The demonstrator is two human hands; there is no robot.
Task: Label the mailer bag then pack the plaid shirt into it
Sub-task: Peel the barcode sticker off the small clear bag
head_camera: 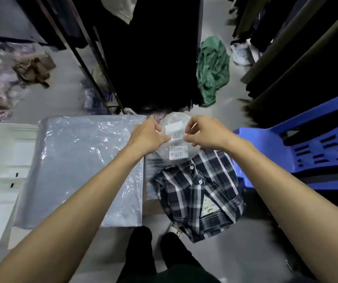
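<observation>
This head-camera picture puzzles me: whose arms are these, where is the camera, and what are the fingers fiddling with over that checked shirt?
There is no machine here. A person wears one wide-angle camera on the head, which looks forward and down, so the two bare arms reaching into the picture are that person's own. The left hand and right hand meet over a roll of barcode labels; the fingertips pinch at one label, seemingly to peel it off. Below the roll lies the folded plaid shirt, collar tag up. To the left lies a flat stack of clear plastic mailer bags, with white sheets beside it. A blue plastic chair stands to the right, a green cloth lies on the floor beyond, and dark clothes hang around.
</observation>
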